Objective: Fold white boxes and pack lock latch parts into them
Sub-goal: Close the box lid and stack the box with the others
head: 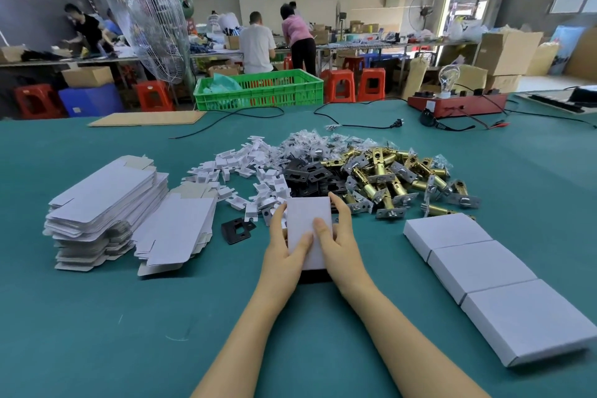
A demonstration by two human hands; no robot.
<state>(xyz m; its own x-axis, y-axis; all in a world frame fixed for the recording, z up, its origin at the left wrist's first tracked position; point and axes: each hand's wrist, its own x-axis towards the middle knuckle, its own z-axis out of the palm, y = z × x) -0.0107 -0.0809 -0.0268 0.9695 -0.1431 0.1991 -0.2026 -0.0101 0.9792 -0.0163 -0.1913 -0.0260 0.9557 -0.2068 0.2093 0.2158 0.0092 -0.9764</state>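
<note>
Both hands (310,236) gripping closed white box (307,220)

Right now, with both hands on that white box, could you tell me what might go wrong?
The box, held between the left hand and right hand, has a dark open end facing the person, so parts might slide out. A loose black plate lies left of it and might be left unpacked.

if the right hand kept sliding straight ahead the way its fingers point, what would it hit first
Probably the black plates, lying just beyond the fingertips of the right hand that holds the white box with the left hand. The brass latches lie slightly right of that line; depth is uncertain.
</note>
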